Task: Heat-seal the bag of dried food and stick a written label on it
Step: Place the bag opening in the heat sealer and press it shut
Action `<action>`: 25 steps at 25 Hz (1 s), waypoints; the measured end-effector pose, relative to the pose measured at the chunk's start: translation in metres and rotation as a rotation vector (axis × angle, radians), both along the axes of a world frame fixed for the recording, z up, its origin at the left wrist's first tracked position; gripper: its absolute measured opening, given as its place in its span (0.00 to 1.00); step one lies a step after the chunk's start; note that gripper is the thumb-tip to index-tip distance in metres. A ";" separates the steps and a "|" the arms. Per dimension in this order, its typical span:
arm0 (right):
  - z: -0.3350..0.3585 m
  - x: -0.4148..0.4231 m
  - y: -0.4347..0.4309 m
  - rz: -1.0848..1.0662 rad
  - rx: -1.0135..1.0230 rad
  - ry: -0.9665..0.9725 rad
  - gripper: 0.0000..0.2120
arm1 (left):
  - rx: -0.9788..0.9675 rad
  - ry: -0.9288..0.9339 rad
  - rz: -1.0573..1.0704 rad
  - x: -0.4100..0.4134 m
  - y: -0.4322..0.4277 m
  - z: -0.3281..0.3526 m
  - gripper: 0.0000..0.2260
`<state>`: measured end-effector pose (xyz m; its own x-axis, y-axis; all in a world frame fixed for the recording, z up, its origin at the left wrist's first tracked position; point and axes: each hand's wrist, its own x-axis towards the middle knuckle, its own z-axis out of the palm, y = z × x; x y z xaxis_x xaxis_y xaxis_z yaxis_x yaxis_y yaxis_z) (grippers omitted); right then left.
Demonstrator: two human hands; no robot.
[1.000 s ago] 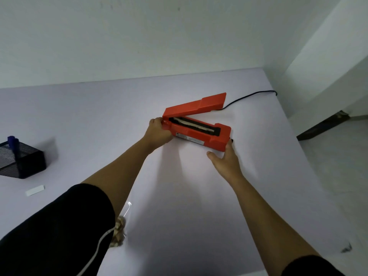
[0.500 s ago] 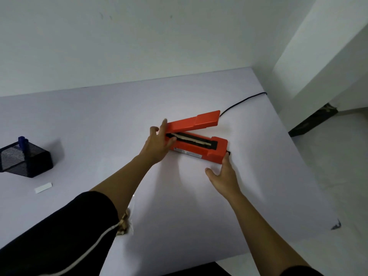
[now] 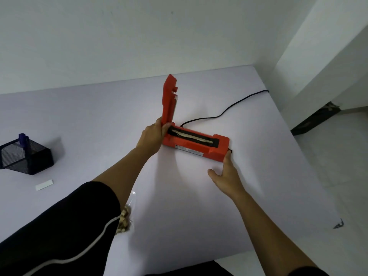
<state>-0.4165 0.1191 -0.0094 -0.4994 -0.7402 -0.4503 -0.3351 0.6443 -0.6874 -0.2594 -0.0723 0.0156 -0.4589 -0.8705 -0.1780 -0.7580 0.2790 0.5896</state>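
An orange heat sealer (image 3: 196, 149) lies on the white table (image 3: 179, 206), its black sealing strip exposed. Its lever arm (image 3: 169, 100) stands almost upright at the left end. My left hand (image 3: 152, 136) grips the base of that arm near the hinge. My right hand (image 3: 227, 176) is open, fingertips touching the sealer's right end. A clear bag of dried food (image 3: 124, 218) lies near the table's front, mostly hidden under my left sleeve. A small white label (image 3: 44, 185) rests on the table at the left.
A black mesh pen holder (image 3: 25, 156) with a blue pen (image 3: 23, 139) stands at the far left. The sealer's black cable (image 3: 225, 111) runs off the table's back right corner. The table's right edge drops to a grey floor.
The sealer's lever arm has swung from a low angle to nearly vertical, lifted by my left hand. My right hand has slid a little back while still touching the sealer's right end.
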 end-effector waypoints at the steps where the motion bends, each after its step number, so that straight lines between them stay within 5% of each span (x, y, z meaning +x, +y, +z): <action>1: -0.001 0.005 0.001 -0.050 -0.034 0.016 0.42 | 0.063 0.043 0.008 0.006 0.000 0.000 0.24; 4: -0.004 0.039 0.009 -0.318 -0.239 0.177 0.32 | 0.158 0.140 0.111 0.038 0.008 0.000 0.29; 7: -0.012 0.100 0.004 -0.245 -0.309 0.087 0.22 | 0.147 0.093 0.240 0.095 0.024 -0.005 0.27; 15: -0.033 0.185 -0.065 0.238 -0.005 -0.112 0.22 | 0.167 -0.068 0.462 0.210 0.066 -0.041 0.21; 20: -0.035 0.201 -0.093 0.192 0.113 -0.154 0.24 | 0.346 0.087 0.624 0.210 0.073 -0.053 0.17; 25: -0.042 0.206 -0.097 0.218 0.122 -0.162 0.13 | 0.435 0.254 0.723 0.221 0.069 -0.062 0.08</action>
<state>-0.2104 0.0218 -0.0514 -0.2483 -0.7577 -0.6036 -0.3668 0.6502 -0.6653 -0.0382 -0.0029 -0.0465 0.1076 -0.8419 -0.5289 -0.4938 -0.5070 0.7065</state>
